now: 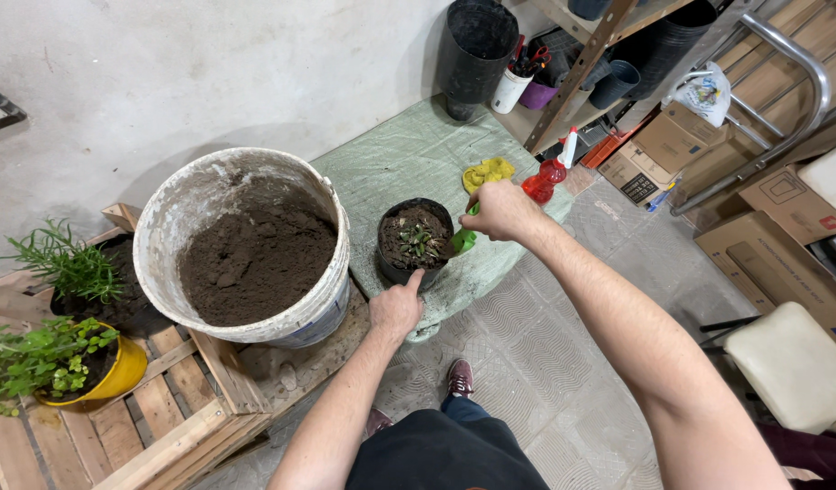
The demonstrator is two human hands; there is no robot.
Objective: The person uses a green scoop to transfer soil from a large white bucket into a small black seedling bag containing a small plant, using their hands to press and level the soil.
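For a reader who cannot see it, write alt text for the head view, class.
A person's left hand touches the rim of a small black pot holding a little plant in dark soil, while the right hand holds a green tool beside it. A white bucket of soil stands to the left on wooden pallets.

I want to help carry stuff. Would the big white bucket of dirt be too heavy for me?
Probably. The white bucket is wide and roughly two-thirds full of dark soil, so it likely weighs a lot. No handle shows, so gripping it may be awkward. It sits on the slatted wooden pallet, so pushing it might make it snag.
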